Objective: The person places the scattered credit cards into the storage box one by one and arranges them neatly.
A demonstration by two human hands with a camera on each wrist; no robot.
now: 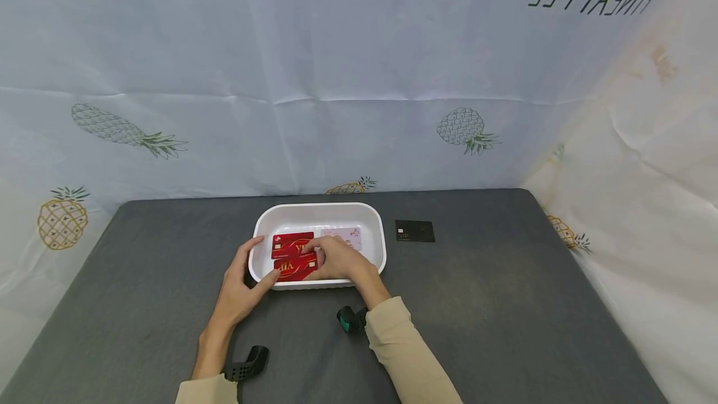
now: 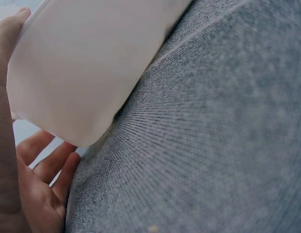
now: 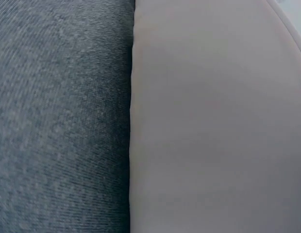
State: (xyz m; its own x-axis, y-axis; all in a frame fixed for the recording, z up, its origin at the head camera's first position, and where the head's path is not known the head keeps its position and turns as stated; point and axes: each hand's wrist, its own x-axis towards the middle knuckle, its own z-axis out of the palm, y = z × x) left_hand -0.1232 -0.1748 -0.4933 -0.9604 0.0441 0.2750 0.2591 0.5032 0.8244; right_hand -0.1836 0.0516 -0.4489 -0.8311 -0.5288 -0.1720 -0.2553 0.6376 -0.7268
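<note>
A white tray (image 1: 373,223) holds two red VIP cards, one above the other, and a pink card (image 1: 350,237) beside them. My left hand (image 1: 238,292) holds the tray's left end, thumb at the front rim and fingers spread along the outer side; in the left wrist view, its fingers (image 2: 48,165) lie against the end wall. Reaching in over the front right rim, my right hand (image 1: 339,260) has thumb and forefinger around the lower red card (image 1: 294,268) at its right end. The upper red card (image 1: 291,244) lies just behind it. The right wrist view shows only tray wall and cloth.
A black VIP card (image 1: 415,231) lies on the dark grey tabletop (image 1: 493,304), right of the tray. Behind the table's far edge hangs a pineapple-print curtain (image 1: 348,67). A black band with a small device sits at each wrist.
</note>
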